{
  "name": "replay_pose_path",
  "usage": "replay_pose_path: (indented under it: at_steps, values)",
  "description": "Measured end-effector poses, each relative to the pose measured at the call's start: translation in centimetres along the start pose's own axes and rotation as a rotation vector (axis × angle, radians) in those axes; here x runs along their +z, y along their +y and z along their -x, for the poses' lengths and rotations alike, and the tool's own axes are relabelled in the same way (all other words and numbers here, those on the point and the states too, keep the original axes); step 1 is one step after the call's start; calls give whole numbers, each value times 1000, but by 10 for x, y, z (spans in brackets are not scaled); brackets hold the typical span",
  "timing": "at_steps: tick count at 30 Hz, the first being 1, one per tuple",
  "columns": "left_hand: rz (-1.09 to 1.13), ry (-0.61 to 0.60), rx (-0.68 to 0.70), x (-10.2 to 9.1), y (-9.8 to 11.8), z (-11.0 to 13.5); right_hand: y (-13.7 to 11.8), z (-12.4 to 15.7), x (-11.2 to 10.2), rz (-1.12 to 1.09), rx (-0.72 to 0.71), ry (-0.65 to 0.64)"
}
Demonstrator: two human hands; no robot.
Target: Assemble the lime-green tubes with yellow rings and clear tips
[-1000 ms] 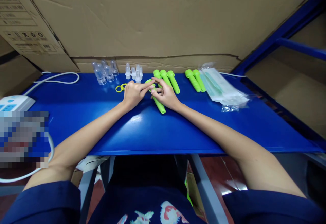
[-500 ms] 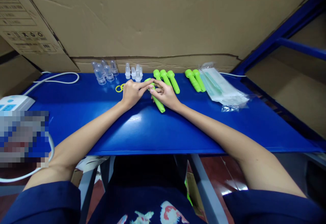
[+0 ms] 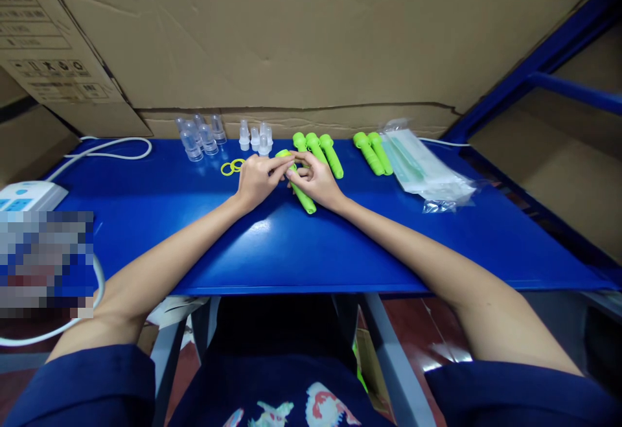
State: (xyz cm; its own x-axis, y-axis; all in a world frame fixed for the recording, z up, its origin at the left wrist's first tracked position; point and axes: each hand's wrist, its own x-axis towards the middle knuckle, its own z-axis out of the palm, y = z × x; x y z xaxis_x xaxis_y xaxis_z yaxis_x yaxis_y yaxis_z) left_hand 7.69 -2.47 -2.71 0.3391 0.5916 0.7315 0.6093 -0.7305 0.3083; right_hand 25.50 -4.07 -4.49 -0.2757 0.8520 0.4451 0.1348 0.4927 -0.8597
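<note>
A lime-green flashlight-shaped tube (image 3: 304, 200) slants between my hands, its wider head up and away from me and its narrow end toward me. My right hand (image 3: 317, 181) is closed around its upper body, thumb lying along it. At the head, the fingers of my left hand (image 3: 257, 179) are pressed together on the near left side; the exact fingertip contact is partly hidden. Yellow rings (image 3: 227, 169) lie on the table just left of my left hand. Behind my hands are several small clear-and-white caps (image 3: 254, 138) and three more green flashlight-shaped tubes (image 3: 331, 157).
Several clear plastic cups (image 3: 192, 142) stand at the back left. Two more green tubes (image 3: 372, 155) lie beside a plastic-wrapped packet (image 3: 427, 168) on the right. A white power strip (image 3: 34, 195) with its cable sits at the left edge of the blue table (image 3: 389, 239). Cardboard (image 3: 311, 38) walls the back.
My left hand has shifted slightly right, showing more of the yellow rings and the tube's head. The tube and my right hand have barely moved.
</note>
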Motion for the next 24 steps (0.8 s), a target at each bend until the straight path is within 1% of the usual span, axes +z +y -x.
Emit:
replay_pose_path:
  at_steps: [4,8,14,20,24]
  values:
    - [62,13,-54,-5,3,-2,0,1,2,16,12,53]
    - [25,21,-80,-8,4,-2,4,0,1,32,2,103]
    - [-18,-5,8,-4,0,-1,3,-1,2,8,-24,92]
    - [-10,-13,-19,-5,0,-3,-1,0,2,47,-59,85]
    - [0,-1,-28,-6,0,-3,-4,1,1,78,-51,96]
